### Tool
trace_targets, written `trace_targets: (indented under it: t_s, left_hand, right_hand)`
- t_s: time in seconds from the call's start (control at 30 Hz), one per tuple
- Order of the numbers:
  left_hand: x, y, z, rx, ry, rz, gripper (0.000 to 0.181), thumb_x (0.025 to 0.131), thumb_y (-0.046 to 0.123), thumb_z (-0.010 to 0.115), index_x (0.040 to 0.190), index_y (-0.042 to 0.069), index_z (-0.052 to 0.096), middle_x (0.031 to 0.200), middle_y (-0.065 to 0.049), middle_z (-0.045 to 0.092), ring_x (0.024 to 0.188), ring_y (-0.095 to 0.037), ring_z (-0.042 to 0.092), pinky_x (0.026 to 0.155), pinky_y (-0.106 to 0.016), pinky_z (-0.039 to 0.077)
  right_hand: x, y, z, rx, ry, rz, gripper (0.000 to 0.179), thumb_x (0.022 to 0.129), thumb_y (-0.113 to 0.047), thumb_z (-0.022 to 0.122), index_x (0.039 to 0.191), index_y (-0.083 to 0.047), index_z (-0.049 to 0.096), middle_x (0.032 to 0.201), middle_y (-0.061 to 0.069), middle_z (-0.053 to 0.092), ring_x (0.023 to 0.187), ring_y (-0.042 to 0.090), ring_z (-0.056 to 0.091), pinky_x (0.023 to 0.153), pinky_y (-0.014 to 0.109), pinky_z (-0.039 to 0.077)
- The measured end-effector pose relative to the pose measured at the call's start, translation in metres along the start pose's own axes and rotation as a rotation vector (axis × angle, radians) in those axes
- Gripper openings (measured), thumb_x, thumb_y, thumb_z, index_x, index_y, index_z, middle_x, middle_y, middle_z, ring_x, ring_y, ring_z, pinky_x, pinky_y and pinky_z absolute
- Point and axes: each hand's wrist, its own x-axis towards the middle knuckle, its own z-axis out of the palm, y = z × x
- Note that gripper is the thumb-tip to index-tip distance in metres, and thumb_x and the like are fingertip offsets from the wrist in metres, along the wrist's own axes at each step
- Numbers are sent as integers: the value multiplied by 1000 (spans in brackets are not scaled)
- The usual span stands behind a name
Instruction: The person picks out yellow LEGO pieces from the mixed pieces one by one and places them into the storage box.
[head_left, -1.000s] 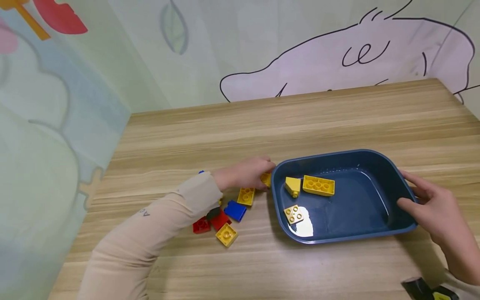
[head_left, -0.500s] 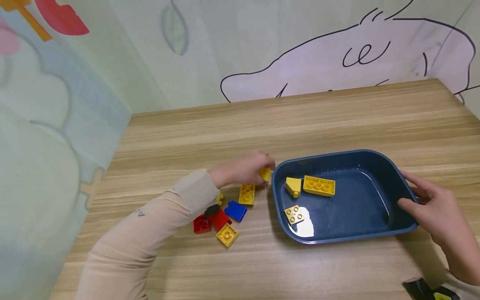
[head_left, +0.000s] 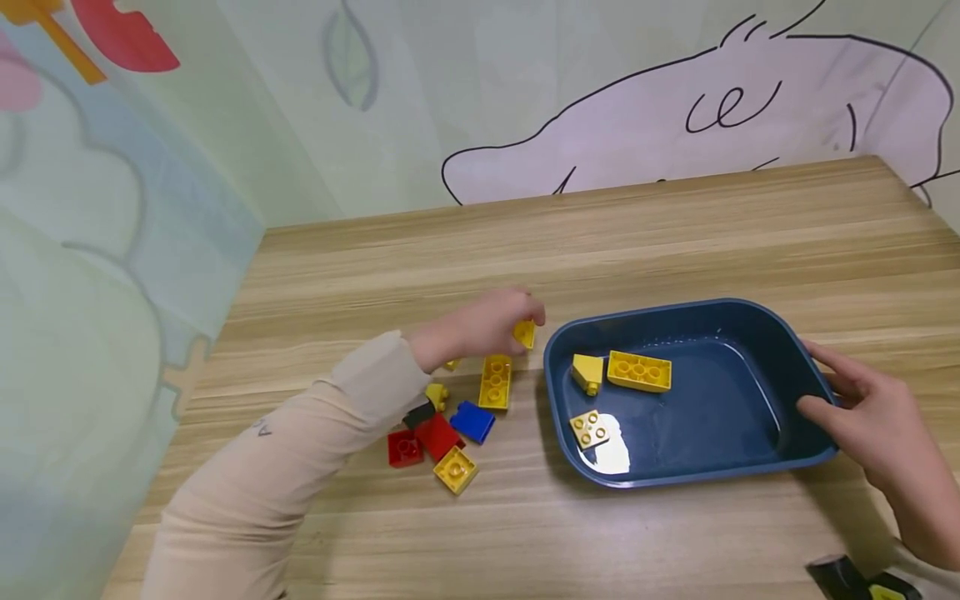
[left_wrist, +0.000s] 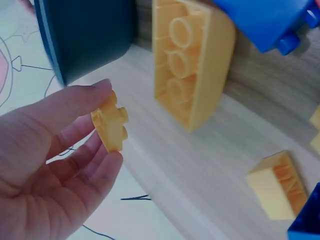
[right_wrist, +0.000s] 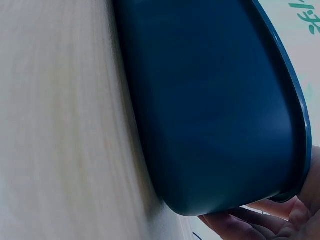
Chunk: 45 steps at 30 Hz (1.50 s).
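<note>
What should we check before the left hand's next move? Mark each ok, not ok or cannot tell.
1. Yellow brick held: ok, pinched between thumb and fingers of the left hand.
2. Grip firmness: cannot tell from stills.
3. Bin held: ok, the right hand grips its right end.
4. Space in bin: ok, three yellow pieces lie toward its left side, the right side is bare.
5. Brick over bin: not ok, it is outside, left of the bin's left wall.
</note>
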Motion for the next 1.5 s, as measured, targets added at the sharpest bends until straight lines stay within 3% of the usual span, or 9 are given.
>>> trace_targets:
  t_s: [0.27, 0.7, 0.8, 0.9, 1.03, 1.17, 1.33, 1.5]
  left_hand:
    - [-2, 7, -10, 42, 52, 38, 34, 79, 7, 72, 111, 1, 64, 105, -10, 61, 92, -20, 53, 82, -27, 46]
    - [-4, 22, -25, 78, 46, 33, 33, 79, 10, 73, 110, 2, 65, 106, -9, 62, 93, -20, 55, 82, -26, 47]
    - [-3, 29, -27, 101, 26, 37, 33, 80, 12, 73, 111, 4, 65, 106, -8, 61, 92, -18, 55, 81, -24, 47]
    - [-3, 36, -28, 114, 2, 44, 34, 80, 13, 73, 112, 5, 65, 107, -7, 61, 91, -17, 55, 80, -24, 47]
    - [-2, 45, -30, 131, -10, 61, 35, 79, 13, 74, 111, 5, 65, 106, -6, 61, 90, -17, 54, 79, -23, 47]
    - [3, 52, -29, 148, -29, 85, 36, 79, 14, 74, 113, 6, 64, 106, -5, 60, 91, -16, 54, 80, -23, 46]
    - [7, 61, -24, 162, -62, 119, 39, 81, 15, 73, 117, 6, 62, 112, -5, 61, 96, -16, 54, 84, -22, 45]
    - [10, 69, -16, 189, -80, 178, 34, 81, 14, 73, 112, 5, 63, 105, -4, 62, 91, -16, 52, 81, -22, 44]
  right_hand:
    - [0, 2, 0, 3, 3, 0, 61, 80, 8, 58, 138, 1, 40, 116, 43, 47, 70, -14, 52, 50, 17, 49]
    - [1, 0, 1, -4, 11, -13, 60, 79, 7, 58, 137, 3, 41, 113, 42, 50, 70, -15, 51, 49, 17, 49]
    - [1, 2, 0, 3, 12, -22, 61, 79, 8, 59, 137, 1, 43, 106, 32, 59, 70, -13, 53, 49, 18, 49]
    - [1, 4, 0, 11, 7, -25, 61, 79, 8, 60, 137, -1, 43, 106, 26, 59, 70, -12, 54, 50, 19, 50]
    - [1, 4, 1, 9, 2, -19, 61, 79, 8, 59, 137, 2, 41, 111, 39, 53, 71, -13, 53, 49, 18, 50]
    - [1, 3, 1, 5, -2, -14, 61, 79, 8, 58, 138, 4, 40, 115, 43, 48, 70, -13, 52, 49, 18, 49]
    - [1, 4, 1, 5, 1, -26, 60, 79, 8, 60, 137, 2, 42, 110, 40, 53, 69, -12, 54, 50, 18, 50]
    - [0, 3, 1, 6, 3, -21, 60, 79, 8, 60, 137, 2, 43, 113, 42, 49, 70, -13, 53, 50, 18, 49]
